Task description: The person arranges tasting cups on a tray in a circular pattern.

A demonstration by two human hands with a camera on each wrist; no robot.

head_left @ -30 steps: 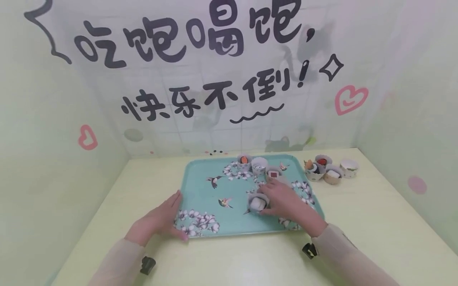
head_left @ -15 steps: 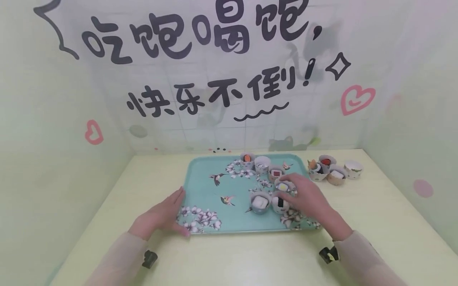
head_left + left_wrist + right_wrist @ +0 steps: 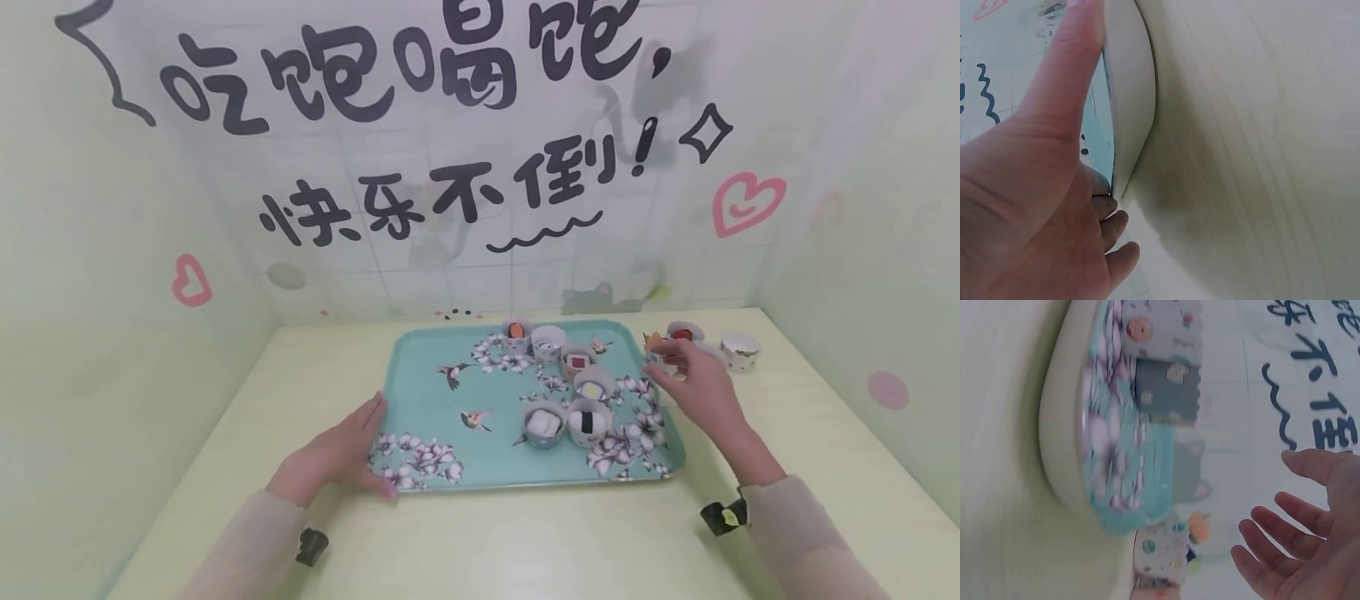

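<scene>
A turquoise tray (image 3: 416,379) with printed flowers and birds lies on the table. My left hand (image 3: 337,450) rests at its front left corner, fingers lying along the left rim and thumb near the front edge. Several paper cups with sushi-like pieces stand on the tray's right half, among them a cup with a black-banded white piece (image 3: 589,422) and a cup with a white piece (image 3: 543,425). Beyond the tray's right edge, my right hand (image 3: 701,387) hovers at a paper cup with an orange piece (image 3: 1161,550), fingers spread and holding nothing.
Off the tray at the back right stand other paper cups, including one with a red piece (image 3: 682,334) and a whitish cup (image 3: 740,352). A wall (image 3: 337,275) with black lettering closes off the back of the table (image 3: 480,550); side walls flank it.
My right hand has moved from the cups on the tray rightward, leaving the black-banded cup beside the white-piece cup, and is now at the cups off the tray. The left hand stays at its corner.
</scene>
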